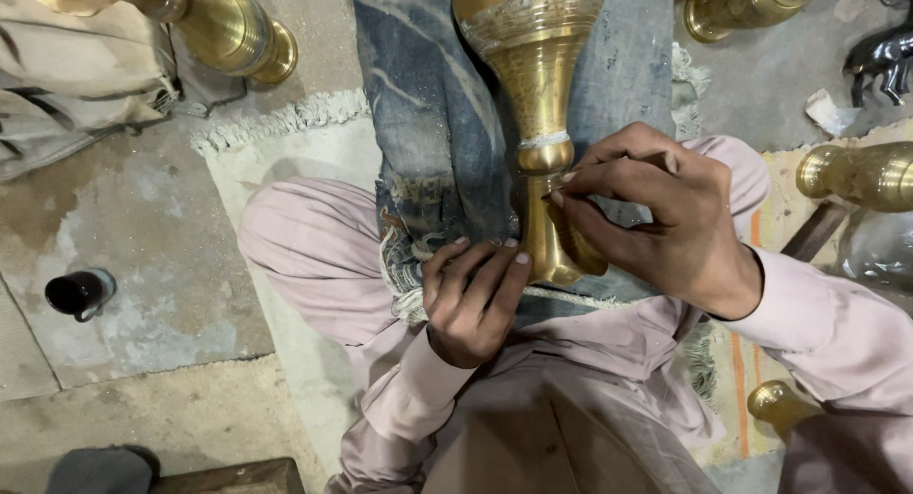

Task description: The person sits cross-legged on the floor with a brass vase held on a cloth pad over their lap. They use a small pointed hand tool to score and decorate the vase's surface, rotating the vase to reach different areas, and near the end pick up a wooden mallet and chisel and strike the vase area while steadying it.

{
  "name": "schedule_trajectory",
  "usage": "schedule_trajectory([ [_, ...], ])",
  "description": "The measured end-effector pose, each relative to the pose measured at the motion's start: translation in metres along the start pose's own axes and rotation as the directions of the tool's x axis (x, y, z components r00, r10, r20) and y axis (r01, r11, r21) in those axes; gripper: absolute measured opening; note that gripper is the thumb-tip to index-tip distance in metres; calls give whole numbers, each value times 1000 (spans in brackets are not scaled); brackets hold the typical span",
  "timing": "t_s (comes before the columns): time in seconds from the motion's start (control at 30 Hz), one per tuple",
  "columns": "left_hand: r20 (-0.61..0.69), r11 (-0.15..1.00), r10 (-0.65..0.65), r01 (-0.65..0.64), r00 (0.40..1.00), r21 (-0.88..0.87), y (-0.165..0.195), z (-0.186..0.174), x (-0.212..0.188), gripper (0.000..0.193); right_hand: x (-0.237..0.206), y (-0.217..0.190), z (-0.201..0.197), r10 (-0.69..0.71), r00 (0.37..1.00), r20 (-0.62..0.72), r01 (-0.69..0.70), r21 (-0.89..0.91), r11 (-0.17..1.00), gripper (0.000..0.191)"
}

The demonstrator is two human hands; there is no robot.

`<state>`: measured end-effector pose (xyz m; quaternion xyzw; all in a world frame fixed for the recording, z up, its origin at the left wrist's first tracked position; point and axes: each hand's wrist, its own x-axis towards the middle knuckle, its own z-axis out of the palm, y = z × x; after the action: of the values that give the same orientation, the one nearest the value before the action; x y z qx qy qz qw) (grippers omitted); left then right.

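A tall brass vase (pixel 533 85) lies across my lap on a worn blue denim cloth (pixel 428 123), its foot toward me. My left hand (pixel 471 299) rests against the left side of the vase's base, fingers curled on the metal and the cloth's fringe. My right hand (pixel 656 213) pinches a thin pointed tool (pixel 559 192), its tip touching the vase's narrow lower part just under the neck ring. My legs in pale pink trousers (pixel 304 247) are folded beneath the cloth.
More brass vases lie around: one at the top left (pixel 223 23), one at the top right (pixel 747 4), one at the right (pixel 861 175). A small dark cup (pixel 78 292) stands on the concrete floor at the left. A fringed rug (pixel 276 142) lies under me.
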<state>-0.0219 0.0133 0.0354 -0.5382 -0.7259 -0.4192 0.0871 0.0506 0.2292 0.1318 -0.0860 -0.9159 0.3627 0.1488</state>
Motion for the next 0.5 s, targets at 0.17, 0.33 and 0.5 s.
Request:
schedule_trajectory([
  [0.17, -19, 1000, -10, 10, 1000, 7, 2, 2, 0, 31, 0, 0, 0, 1, 1000, 4, -1, 17, 1000, 17],
  [0.33, -4, 1000, -11, 12, 1000, 7, 2, -2, 1, 30, -1, -1, 1, 2, 1000, 15, -2, -7, 1000, 17],
  [0.5, 17, 1000, -17, 17, 1000, -8, 1, -5, 3, 28, 8, 10, -5, -93, 994, 63, 89, 57, 994, 17],
])
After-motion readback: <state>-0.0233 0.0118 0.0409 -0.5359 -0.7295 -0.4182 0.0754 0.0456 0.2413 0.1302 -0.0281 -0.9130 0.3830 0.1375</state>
